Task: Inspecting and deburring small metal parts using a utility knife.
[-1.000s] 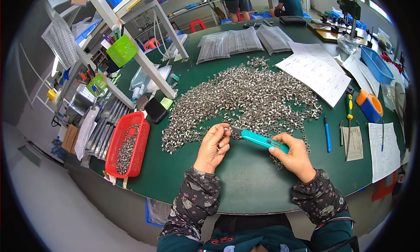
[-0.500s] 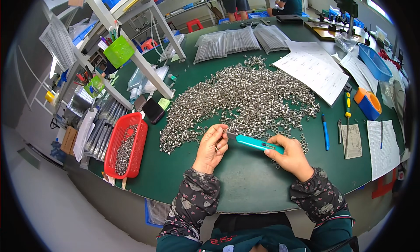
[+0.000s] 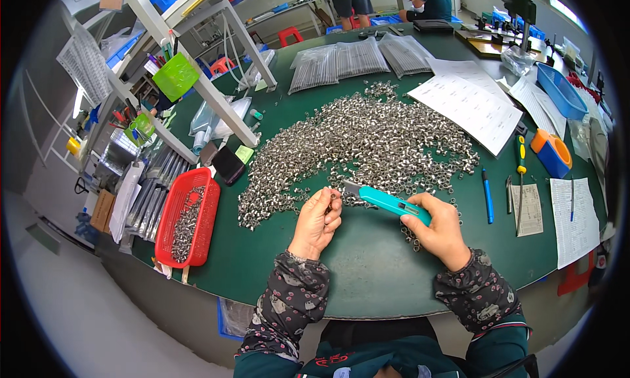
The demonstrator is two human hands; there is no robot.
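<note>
In my right hand (image 3: 441,228) is a teal utility knife (image 3: 394,203), its short blade pointing left and up toward my other hand. My left hand (image 3: 316,226) pinches a small metal ring (image 3: 333,195) between thumb and fingers; the fingers partly cover it. The blade tip stands a little apart from that ring. Beyond both hands a wide heap of small shiny metal rings (image 3: 367,138) spreads over the green table (image 3: 367,279). A few loose rings lie under and beside the knife and my right hand.
A red basket (image 3: 209,220) holding metal pieces stands at the left. Bagged rods (image 3: 361,60) lie at the back. To the right are paper sheets (image 3: 469,109), a blue pen (image 3: 487,197), a yellow-handled screwdriver (image 3: 521,155) and an orange-and-blue tape dispenser (image 3: 551,156). Two people are in the background.
The knife has drawn back from the left fingers to the right, and its blade has tilted farther up. My left hand has barely moved and still pinches the ring.
</note>
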